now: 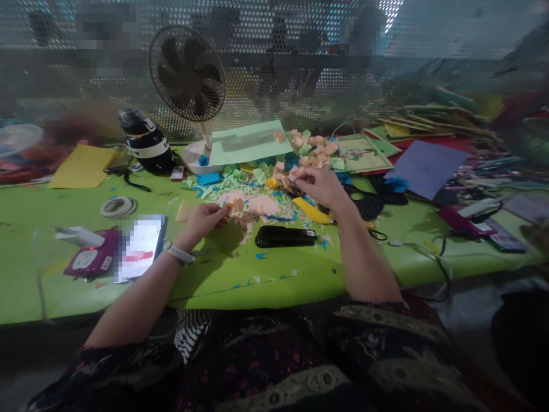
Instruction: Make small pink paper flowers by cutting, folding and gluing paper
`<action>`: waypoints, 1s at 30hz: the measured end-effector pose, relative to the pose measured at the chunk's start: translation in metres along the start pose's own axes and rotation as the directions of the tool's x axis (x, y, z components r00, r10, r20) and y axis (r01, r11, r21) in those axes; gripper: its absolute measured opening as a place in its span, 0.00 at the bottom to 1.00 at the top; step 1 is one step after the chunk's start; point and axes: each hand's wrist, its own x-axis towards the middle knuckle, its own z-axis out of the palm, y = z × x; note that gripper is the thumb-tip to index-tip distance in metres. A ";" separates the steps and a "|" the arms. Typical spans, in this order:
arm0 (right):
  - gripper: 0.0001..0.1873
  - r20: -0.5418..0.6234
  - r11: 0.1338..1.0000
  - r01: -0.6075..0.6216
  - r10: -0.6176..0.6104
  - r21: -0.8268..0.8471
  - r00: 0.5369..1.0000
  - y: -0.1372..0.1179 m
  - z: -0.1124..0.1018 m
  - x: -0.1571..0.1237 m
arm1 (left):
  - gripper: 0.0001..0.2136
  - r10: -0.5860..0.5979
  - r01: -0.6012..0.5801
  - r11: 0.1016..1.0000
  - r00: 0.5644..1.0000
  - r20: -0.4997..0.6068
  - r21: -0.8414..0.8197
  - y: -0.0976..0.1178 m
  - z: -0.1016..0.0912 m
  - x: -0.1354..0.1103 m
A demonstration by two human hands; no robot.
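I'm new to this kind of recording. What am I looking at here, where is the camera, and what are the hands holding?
No machine here: a seated person works with bare hands, filmed by a camera on their head looking down. The left hand, with a white watch at its wrist, pinches a small peach paper piece. The right hand closes on a yellow-handled tool, probably scissors. On the green table are coloured paper scraps, a black stapler, a white tape roll and a desk fan.
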 end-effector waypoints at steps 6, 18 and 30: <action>0.11 -0.096 0.995 -0.080 0.073 -0.067 0.993 0.004 -0.012 0.001 | 0.17 0.002 -0.003 1.000 1.000 -0.028 -0.029 0.000 0.001 0.000; 0.09 -0.083 0.983 -0.088 0.075 -0.159 0.994 -0.006 -0.014 -0.004 | 0.14 -0.030 0.030 0.999 0.999 -0.033 0.011 -0.003 0.002 0.002; 0.09 -0.133 0.978 -0.107 0.084 -0.181 0.988 0.005 -0.010 0.000 | 0.12 -0.051 0.052 0.998 0.998 -0.048 0.025 0.005 0.004 -0.002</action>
